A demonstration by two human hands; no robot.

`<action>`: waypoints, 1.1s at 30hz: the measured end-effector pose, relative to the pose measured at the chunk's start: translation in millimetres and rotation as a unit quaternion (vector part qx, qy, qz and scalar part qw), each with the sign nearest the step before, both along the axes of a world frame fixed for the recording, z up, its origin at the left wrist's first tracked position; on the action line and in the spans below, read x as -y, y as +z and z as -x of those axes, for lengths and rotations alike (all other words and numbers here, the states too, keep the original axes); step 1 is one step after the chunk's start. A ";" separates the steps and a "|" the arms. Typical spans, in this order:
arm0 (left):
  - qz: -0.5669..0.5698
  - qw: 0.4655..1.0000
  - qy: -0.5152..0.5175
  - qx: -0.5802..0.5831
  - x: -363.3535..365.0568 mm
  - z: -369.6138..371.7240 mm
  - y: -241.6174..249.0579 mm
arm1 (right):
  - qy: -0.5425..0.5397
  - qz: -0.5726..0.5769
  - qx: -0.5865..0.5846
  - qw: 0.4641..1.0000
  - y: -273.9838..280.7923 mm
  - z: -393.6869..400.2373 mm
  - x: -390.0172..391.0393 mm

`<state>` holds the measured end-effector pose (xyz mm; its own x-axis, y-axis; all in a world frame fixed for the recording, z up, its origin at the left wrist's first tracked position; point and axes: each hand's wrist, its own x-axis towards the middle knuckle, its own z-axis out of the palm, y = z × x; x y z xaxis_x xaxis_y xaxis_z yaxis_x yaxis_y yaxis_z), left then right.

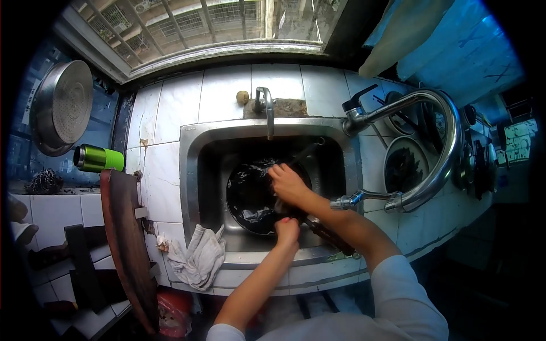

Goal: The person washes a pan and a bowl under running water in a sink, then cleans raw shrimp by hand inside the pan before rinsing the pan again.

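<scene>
Forearms (253, 284) converge over pan (244, 193), left hand (288, 232) clenched, right hand (288, 184) downturned, its grip unclear.

The right hand (288, 184) covers part of the dark pan (250, 196) in the sink (189, 176), and shadow blots out most of its inside. What the left hand (287, 232) touches is perhaps the pan's rim, but the hand itself blocks the spot. The tall tap (454, 136) hides some of a second pan (387, 173), its contents too dim to name. The bottom edge cuts off the left sleeve (226, 333) and right sleeve (404, 295); the top edge crops the window (227, 49).
</scene>
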<state>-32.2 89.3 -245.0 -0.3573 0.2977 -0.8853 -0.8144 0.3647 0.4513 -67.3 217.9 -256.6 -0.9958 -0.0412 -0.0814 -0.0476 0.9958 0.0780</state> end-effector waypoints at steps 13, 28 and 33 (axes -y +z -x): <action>-0.087 0.936 0.076 0.331 -1.2 -47.8 21.1 | -0.087 0.069 0.135 0.985 -13.7 -38.8 -28.1; -0.295 0.831 0.211 0.421 91.1 34.6 108.2 | -0.367 0.351 0.085 0.857 -9.1 -50.4 42.5; -0.204 0.927 0.109 0.294 88.7 28.4 115.2 | -0.400 0.433 0.141 0.795 20.7 -53.9 51.8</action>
